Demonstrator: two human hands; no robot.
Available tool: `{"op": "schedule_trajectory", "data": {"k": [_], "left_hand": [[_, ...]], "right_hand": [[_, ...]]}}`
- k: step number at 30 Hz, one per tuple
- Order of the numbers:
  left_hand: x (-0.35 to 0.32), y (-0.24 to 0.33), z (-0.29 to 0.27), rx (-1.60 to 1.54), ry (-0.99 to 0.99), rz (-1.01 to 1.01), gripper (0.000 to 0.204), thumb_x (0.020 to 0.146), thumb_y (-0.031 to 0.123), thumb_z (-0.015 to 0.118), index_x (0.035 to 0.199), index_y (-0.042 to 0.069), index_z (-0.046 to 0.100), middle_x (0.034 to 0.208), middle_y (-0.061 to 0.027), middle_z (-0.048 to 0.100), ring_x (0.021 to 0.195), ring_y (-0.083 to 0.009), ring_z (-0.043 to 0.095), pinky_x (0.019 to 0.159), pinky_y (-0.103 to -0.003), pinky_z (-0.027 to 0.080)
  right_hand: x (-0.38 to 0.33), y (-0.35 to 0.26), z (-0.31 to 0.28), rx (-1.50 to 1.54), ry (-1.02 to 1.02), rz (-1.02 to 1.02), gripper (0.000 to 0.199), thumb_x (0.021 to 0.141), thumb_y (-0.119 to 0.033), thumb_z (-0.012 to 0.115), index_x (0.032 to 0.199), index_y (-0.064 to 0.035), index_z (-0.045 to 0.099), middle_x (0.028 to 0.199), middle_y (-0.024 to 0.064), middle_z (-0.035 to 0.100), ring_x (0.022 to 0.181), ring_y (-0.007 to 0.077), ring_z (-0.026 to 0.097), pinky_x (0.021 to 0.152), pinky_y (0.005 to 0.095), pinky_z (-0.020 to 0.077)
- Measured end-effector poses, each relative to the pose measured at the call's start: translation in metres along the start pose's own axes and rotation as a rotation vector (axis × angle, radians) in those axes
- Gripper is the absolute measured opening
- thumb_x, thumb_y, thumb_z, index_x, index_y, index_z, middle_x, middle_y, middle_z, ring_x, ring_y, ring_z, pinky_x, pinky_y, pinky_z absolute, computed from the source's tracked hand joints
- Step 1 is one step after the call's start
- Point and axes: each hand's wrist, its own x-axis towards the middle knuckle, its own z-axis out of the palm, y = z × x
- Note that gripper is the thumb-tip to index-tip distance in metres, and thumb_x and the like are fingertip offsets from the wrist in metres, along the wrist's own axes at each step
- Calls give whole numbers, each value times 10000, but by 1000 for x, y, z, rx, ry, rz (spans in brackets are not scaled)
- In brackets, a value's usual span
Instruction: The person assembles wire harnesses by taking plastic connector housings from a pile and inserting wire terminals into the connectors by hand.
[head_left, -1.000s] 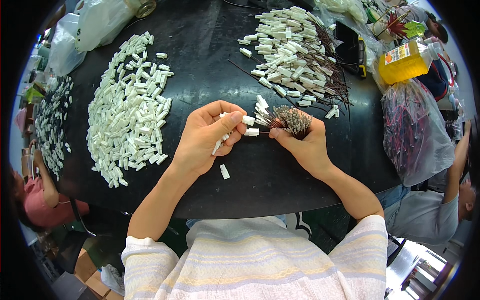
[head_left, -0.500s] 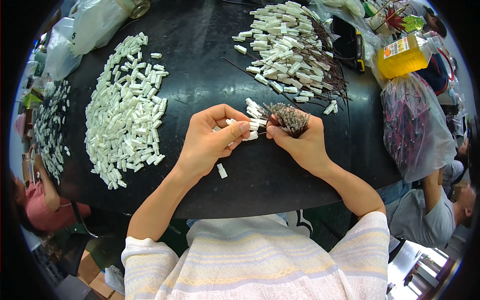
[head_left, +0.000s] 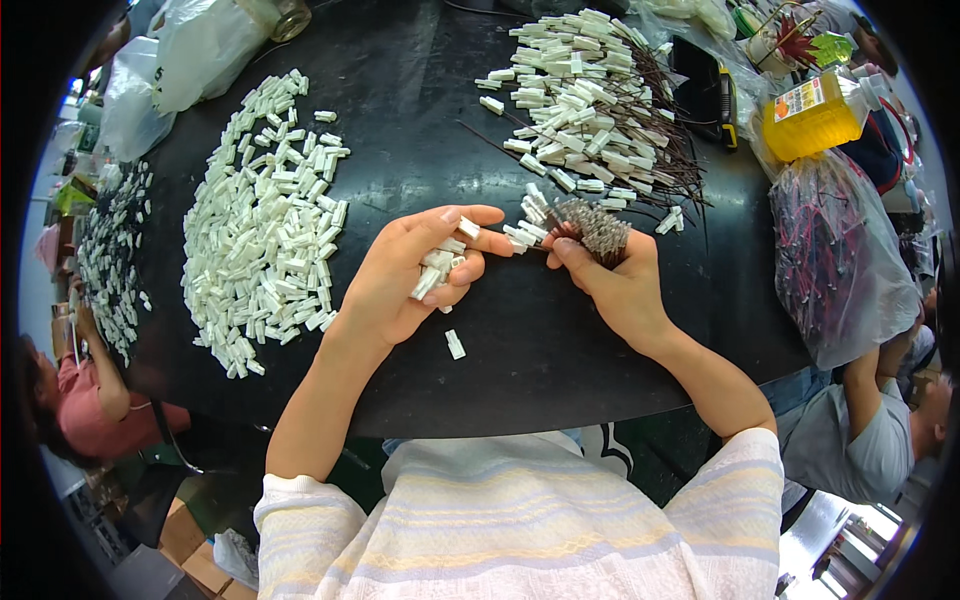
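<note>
Several small white plastic connector housings (head_left: 432,276) lie in my left hand (head_left: 400,265), cupped in the palm under curled fingers. One more housing (head_left: 467,228) sits between its thumb and index finger. My right hand (head_left: 625,290) is closed around a thick bundle of thin dark wires (head_left: 598,232) whose metal-tipped ends fan upward. White housings (head_left: 530,222) cluster at the bundle's left side, beside my left fingertips; some appear fitted on wires. A single loose housing (head_left: 455,344) rests on the black table (head_left: 520,370) below my left hand.
A large pile of white housings (head_left: 265,230) spreads on the left. Wired housings (head_left: 595,100) are heaped at the far right, beside a black-and-yellow tool (head_left: 727,105), a bottle of yellow liquid (head_left: 815,115) and a clear bag of wires (head_left: 840,260). Other people sit at both sides.
My left hand has drawn slightly away from the bundle and opened its pinch, showing the housings in its palm. The right hand still grips the wires.
</note>
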Motion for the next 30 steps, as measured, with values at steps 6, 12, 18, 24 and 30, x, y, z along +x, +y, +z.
{"op": "schedule_trajectory", "data": {"k": [6,12,18,24,30], "left_hand": [[-3,-5,-2,104,14,104,222,900,163,451,1022,-13,506,800,-122,577,528,-44,419,366,-134,314],[-3,-4,-2,114,3,139,109,866,95,497,926,7,523,778,-103,581,530,-37,405,361,-134,272],[-4,-5,-3,120,-21,144,114,811,7,541,923,-13,542,804,-113,592,544,-41,410,379,-146,276],[-2,-6,0,167,-20,149,125,805,-12,541,929,-24,554,796,-109,592,540,-38,403,383,-148,263],[-4,-9,-1,414,20,216,142,796,-5,566,936,-26,574,701,-59,579,503,-23,387,394,-154,258]], "right_hand": [[2,-4,1,16,-123,4,105,802,-21,566,900,16,571,684,13,591,631,34,513,576,178,397],[1,-5,2,20,-105,-26,47,785,11,569,823,3,542,666,23,589,627,38,523,572,178,397],[1,-1,3,5,-90,-81,107,759,-2,605,852,2,550,699,11,580,645,36,527,561,169,401],[2,3,1,-43,-72,-100,100,755,-12,618,832,1,556,686,-29,539,608,11,448,531,169,369],[2,3,2,-61,-59,-109,92,738,-21,630,791,1,558,662,-43,517,604,7,421,524,177,361]]}}
